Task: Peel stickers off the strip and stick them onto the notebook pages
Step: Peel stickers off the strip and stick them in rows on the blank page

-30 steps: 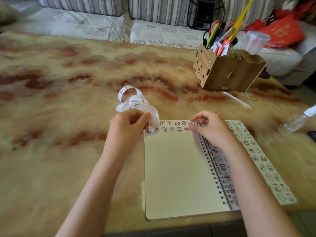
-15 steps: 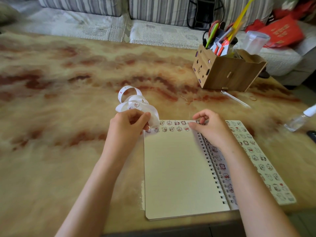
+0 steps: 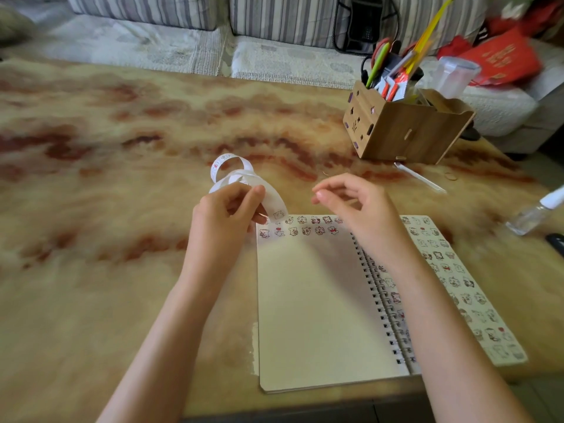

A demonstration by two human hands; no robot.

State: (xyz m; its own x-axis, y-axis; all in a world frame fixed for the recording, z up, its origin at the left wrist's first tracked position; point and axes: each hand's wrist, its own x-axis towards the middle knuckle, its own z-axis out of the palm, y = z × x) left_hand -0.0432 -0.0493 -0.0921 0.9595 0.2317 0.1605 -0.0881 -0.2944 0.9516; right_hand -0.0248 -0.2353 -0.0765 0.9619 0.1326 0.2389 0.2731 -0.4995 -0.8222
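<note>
Your left forearm crosses the marbled tan and rust tabletop point(image 3: 91, 209). Your left hand point(image 3: 225, 215) hangs just off the top left corner of the notebook point(image 3: 314, 300). Its fingers are curled, and thumb and forefinger pinch the white sticker strip point(image 3: 235, 175). The strip loops up in a loose coil behind your knuckles. Its free end hangs down to that corner of the page, though you cannot tell whether it touches the paper.

The notebook lies open and flat near the front edge of the tabletop. Two rows of small cartoon stickers point(image 3: 302, 225) run along the top of its cream left page, and the rest of that page is bare. Your right hand point(image 3: 357, 209) hovers over the top edge above the spiral binding point(image 3: 381, 300). Its fingers are loosely curved, with nothing visible between them. The right page point(image 3: 457, 285) is covered with stickers.

Farther back on the right stands a wooden organiser box point(image 3: 403, 132) holding pens and scissors. A clear bottle point(image 3: 537, 212) lies at the right edge of the tabletop.
</note>
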